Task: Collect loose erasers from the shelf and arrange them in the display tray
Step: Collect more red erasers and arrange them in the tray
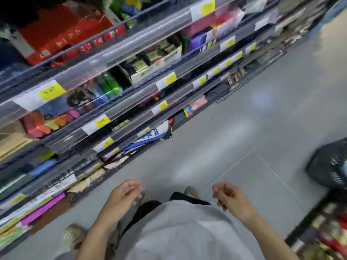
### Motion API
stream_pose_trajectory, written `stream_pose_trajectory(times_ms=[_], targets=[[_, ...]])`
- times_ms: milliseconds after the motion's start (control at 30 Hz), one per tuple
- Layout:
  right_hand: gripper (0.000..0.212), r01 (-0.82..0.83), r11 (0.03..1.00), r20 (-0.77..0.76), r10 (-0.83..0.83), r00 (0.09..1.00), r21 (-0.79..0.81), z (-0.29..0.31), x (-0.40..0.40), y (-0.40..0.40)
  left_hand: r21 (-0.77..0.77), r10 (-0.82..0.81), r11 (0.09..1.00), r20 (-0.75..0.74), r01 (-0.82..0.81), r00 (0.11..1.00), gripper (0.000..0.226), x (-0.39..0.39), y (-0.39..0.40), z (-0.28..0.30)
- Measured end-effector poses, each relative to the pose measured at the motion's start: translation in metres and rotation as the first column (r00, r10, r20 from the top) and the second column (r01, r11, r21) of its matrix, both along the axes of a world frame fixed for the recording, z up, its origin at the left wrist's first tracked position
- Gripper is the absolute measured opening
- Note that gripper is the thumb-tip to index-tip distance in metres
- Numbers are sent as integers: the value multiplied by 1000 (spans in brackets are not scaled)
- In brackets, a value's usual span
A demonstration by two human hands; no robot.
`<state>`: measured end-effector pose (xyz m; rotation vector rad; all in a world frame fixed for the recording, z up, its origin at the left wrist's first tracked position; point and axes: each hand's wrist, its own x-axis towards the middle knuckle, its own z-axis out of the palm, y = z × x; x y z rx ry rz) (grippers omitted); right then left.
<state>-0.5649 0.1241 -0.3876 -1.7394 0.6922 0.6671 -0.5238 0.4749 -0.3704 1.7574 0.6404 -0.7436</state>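
While we stand in the aisle with both hands low in front of our grey shirt (180,228), nothing of the task is in hand yet. Our left hand (123,196) hangs with the fingers loosely curled toward the palm, and we see nothing between them. Our right hand (230,198) is the same, fingers bent inward and near one another, empty as far as the blurred frame lets us judge. Neither hand touches the shelves (131,45), which run along our left side, each edge faced with a clear strip carrying yellow price tags (50,91).

The erasers are the trouble. The view is smeared by head motion, and we cannot tell which of the coloured packets on the shelves are erasers; the small bright pieces (54,122) on the tier at far left could be, but that is only a guess. No display tray shows itself clearly either. A dark basket (330,166) sits on the grey floor (244,137) well off to our right, apart from both hands.

We judge this to be the searching step, before any pick. The next move calls for steadying our gaze on the tiers, finding the loose pieces, then raising a hand to the right tier and opening the fingers wide enough to pinch one small block.
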Motion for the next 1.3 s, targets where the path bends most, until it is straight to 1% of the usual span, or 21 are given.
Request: stream_pose_trajectory(times_ms=[167,300,467,633,767,900,1033,1200,1300], targets=[[10,61,998,15,-61,998,13,1,9,-57,4,-47,999,6,47,999,11,21,-59,-3],[8,146,987,89,-152,984,67,18,44,-92,13,-97,995,1,97,995,12,44,-98,-1],[9,207,974,181,-221,958,92,31,95,-135,-6,-169,986,5,169,986,13,90,-148,-1],[10,277,957,194,-289,937,86,30,138,-181,-16,-253,967,21,254,967,14,164,-205,-11],[10,333,942,146,-336,931,42,29,166,-222,-45,-335,940,42,337,941,13,237,-258,-15],[11,395,919,119,-392,912,-3,31,189,-266,-82,-409,906,88,416,908,14,310,-316,-7],[12,434,900,109,-429,897,-32,33,214,-312,-79,-451,883,136,463,882,14,375,-373,4],[13,418,908,119,-411,904,-40,29,264,-378,-46,-466,876,178,480,867,14,430,-437,13],[14,374,927,141,-367,920,-28,24,305,-426,-21,-431,897,186,442,883,14,448,-472,14]])
